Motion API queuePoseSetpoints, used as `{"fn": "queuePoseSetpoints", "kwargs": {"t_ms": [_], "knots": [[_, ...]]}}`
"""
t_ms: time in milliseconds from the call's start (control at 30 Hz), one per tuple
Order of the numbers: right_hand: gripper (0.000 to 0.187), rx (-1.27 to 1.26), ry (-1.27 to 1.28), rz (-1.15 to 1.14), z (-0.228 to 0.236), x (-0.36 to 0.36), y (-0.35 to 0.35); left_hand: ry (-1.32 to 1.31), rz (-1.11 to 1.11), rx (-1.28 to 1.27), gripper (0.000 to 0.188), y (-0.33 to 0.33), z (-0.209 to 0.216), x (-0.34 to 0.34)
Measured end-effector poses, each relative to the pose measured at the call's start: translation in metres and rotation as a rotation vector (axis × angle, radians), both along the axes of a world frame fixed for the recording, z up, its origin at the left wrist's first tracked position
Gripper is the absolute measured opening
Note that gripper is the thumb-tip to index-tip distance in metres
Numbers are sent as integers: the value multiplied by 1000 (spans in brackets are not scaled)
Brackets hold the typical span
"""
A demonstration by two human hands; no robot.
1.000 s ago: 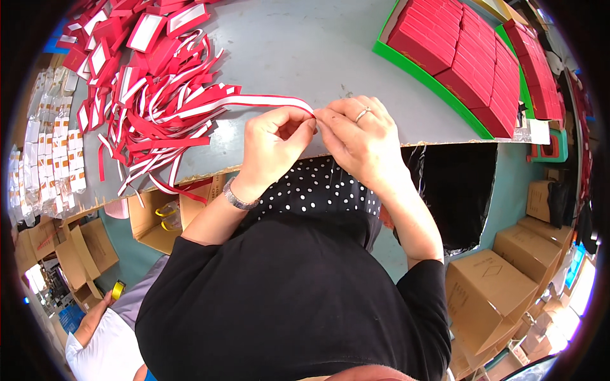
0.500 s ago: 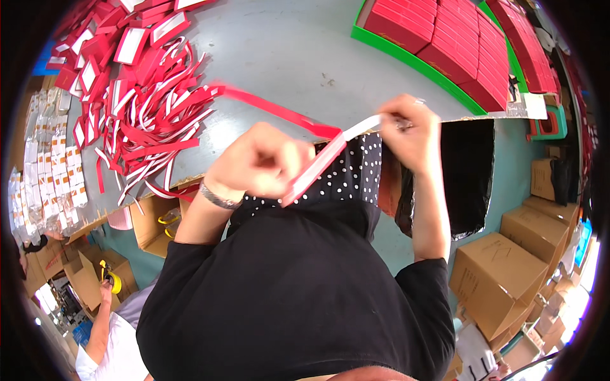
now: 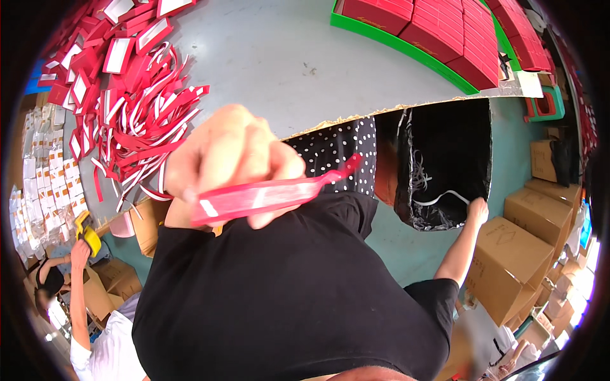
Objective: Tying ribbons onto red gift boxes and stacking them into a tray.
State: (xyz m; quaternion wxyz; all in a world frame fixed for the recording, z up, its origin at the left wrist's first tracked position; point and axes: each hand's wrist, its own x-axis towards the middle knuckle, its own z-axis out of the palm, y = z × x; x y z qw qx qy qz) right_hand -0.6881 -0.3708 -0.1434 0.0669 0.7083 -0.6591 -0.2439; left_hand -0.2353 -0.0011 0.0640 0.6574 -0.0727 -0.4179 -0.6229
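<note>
My left hand is raised close to the view, its fingers closed on a red ribbon that reaches right to a twisted end. Out to the right, my right hand is at the rim of a bin lined with a black bag. From its closed fingers a thin white strip curves over the bag's inside. A few more pale strips lie in the bag. On the table's left side is a tangled pile of red-and-white ribbons.
Small red boxes are heaped at the far left, beyond the ribbons. A green tray packed with red boxes stands at the back right. Cardboard cartons are stacked right of the bin. At lower left a person in white holds a yellow tape dispenser.
The white strip has come off the red ribbon. My right hand has carried it right and down to the black-lined bin, while my left hand has lifted the ribbon nearer the view.
</note>
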Motion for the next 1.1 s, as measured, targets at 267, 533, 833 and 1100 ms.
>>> {"fn": "queuePoseSetpoints", "kwargs": {"t_ms": [267, 533, 833, 1100], "knots": [[27, 496, -1885, 931, 157, 300, 205, -461, 292, 618, 4, 6, 12, -5], [11, 576, -2048, 910, 166, 349, 245, -621, 541, 870, 4, 26, 20, 32], [13, 1638, -2248, 106, 164, 364, 250, -504, 352, 806, 6, 15, 6, 82], [14, 1870, -2174, 233, 152, 369, 242, -357, 352, 848, 5, 26, 2, 73]]}}
